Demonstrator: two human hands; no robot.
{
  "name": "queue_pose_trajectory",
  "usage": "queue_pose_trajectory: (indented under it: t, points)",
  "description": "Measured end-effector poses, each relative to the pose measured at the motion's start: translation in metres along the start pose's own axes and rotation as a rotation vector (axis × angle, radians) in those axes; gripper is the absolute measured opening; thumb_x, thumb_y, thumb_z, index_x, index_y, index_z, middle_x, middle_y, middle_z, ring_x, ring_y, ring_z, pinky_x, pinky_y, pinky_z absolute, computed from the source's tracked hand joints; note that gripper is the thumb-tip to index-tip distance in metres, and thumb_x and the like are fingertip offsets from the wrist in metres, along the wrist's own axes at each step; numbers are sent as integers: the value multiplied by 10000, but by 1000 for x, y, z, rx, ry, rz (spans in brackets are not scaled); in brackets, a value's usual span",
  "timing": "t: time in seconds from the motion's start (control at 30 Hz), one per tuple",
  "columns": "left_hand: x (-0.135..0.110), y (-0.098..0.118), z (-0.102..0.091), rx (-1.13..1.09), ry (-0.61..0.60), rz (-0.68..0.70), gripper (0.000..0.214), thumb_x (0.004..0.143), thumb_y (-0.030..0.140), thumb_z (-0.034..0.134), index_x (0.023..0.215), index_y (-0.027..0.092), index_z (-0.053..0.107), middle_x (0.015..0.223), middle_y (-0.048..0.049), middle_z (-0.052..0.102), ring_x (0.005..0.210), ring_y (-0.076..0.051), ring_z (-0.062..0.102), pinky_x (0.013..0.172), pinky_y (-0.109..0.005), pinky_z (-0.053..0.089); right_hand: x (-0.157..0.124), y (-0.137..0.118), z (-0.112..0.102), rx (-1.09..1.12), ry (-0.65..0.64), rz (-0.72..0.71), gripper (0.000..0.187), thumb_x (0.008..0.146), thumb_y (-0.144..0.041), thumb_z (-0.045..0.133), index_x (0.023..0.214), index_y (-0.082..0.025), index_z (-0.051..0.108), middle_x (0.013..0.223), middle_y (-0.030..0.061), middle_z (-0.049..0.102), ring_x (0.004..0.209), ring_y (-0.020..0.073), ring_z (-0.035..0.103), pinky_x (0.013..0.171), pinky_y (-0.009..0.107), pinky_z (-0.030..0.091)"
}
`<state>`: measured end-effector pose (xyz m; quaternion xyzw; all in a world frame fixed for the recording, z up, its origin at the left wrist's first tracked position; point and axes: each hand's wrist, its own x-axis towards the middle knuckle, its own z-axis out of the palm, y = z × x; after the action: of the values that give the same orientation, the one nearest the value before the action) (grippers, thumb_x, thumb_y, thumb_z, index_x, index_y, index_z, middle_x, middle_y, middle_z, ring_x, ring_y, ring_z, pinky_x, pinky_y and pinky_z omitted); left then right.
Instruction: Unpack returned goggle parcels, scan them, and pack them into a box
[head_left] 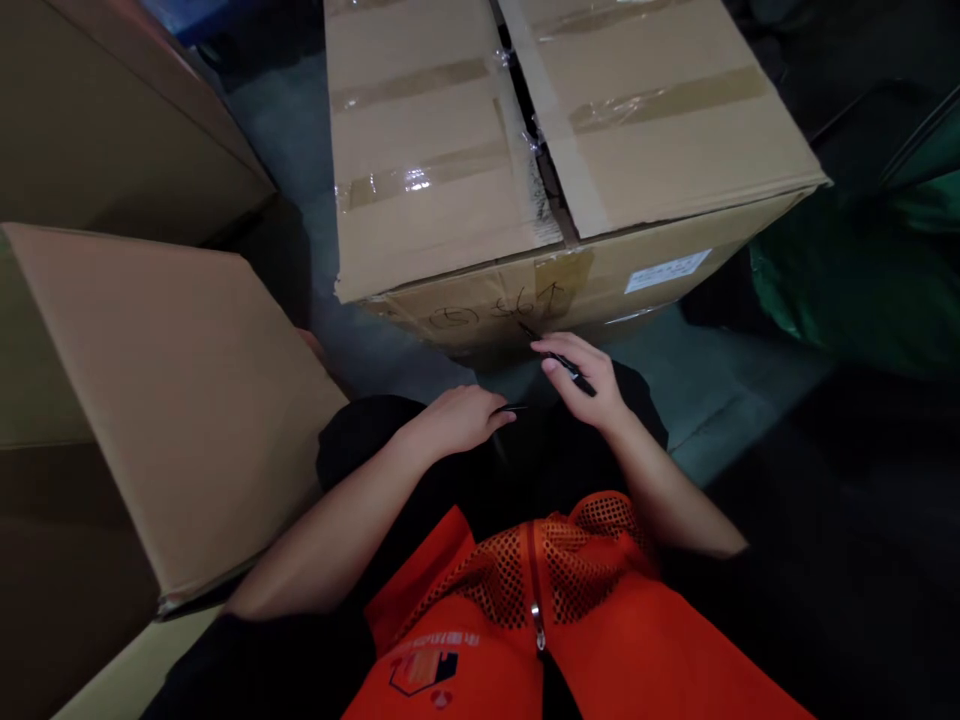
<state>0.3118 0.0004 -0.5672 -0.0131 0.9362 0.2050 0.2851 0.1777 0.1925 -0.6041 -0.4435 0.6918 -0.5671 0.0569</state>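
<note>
My right hand is closed around a black marker pen, its tip pointing up and left toward the front face of a large cardboard box. Handwritten black marks run across that face, just above the tip; whether the tip touches the cardboard I cannot tell. Over my left knee, my left hand pinches a small dark pen cap between thumb and fingers. A white printed label is stuck on the right part of the box's front.
An open cardboard flap rises close beside my left arm, and a bigger carton stands behind it. Glossy tape strips cross the box top, which has a gap along its seam. Green plastic sheeting lies at the right.
</note>
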Motion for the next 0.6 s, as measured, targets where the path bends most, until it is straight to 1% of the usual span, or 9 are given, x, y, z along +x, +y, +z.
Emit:
queue_pose_trajectory:
  t: [0.1, 0.17, 0.23, 0.43, 0.6]
  points:
    - [0, -2, -1, -3, 8, -7, 370, 1099, 450, 509, 984, 240, 790, 970, -103, 809, 894, -296, 773, 700, -334, 477, 10, 8, 17, -54, -31, -69, 295, 1100, -385, 545, 1282, -275, 749, 1284, 95, 774, 1249, 241, 719, 1110, 473, 588]
    - [-1, -3, -2, 0, 12, -5, 384, 1102, 454, 498, 986, 237, 793, 962, -105, 807, 890, -298, 773, 694, -336, 475, 12, 13, 23, -71, -32, -105, 294, 1100, -350, 541, 1308, -277, 735, 1306, 95, 767, 1278, 241, 707, 1117, 478, 587]
    - [-1, -4, -3, -2, 11, -8, 390, 1103, 457, 492, 986, 237, 792, 945, -102, 803, 879, -296, 772, 682, -333, 469, 12, 17, 24, -80, -25, -123, 295, 1099, -333, 540, 1325, -283, 724, 1322, 92, 761, 1299, 243, 696, 1126, 487, 584]
    - [-2, -6, -3, -5, 4, -12, 385, 1100, 451, 496, 965, 238, 787, 918, -97, 798, 860, -284, 766, 682, -325, 468, 13, 21, 25, -106, -34, -99, 294, 1101, -344, 534, 1324, -290, 719, 1327, 89, 761, 1316, 255, 689, 1134, 511, 583]
    - [0, -6, -3, -7, 1, -10, 385, 1100, 458, 499, 964, 235, 782, 918, -105, 795, 864, -293, 767, 694, -332, 473, 14, 22, 25, -98, -19, -116, 294, 1106, -332, 527, 1326, -286, 716, 1332, 88, 759, 1324, 247, 685, 1138, 497, 582]
